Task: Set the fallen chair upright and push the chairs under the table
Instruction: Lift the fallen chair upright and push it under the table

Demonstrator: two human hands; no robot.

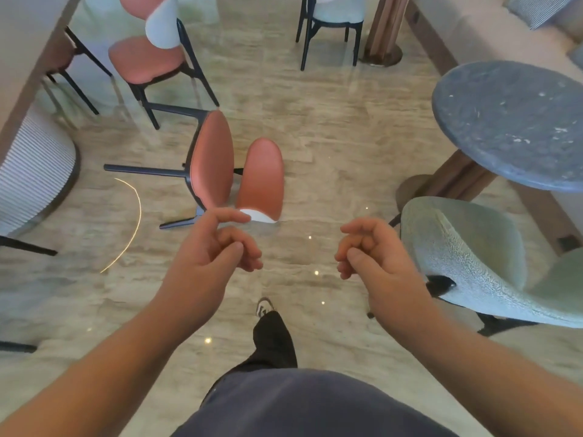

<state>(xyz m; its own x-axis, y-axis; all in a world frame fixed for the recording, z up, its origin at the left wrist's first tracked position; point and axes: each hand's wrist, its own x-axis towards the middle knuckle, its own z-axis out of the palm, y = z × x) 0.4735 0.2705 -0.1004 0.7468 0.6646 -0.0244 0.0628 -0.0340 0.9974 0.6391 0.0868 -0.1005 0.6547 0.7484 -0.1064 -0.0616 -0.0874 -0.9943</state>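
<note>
A salmon-pink chair [214,159] with dark legs lies tipped over on the marble floor ahead of me, its legs pointing left and its backrest [263,176] nearest me. My left hand [214,247] hovers just short of the backrest, fingers loosely curled, holding nothing. My right hand [369,250] hangs level with it to the right, fingers also curled and empty. A second pink chair [148,58] stands upright behind the fallen one, beside the long pale table [19,58] at the left.
A round grey stone table [511,121] on a wooden base stands at the right, with a pale green chair [467,253] close to my right arm. Another green chair [334,17] stands at the back. A ribbed white table base [31,171] is at the left. My foot [264,307] is forward.
</note>
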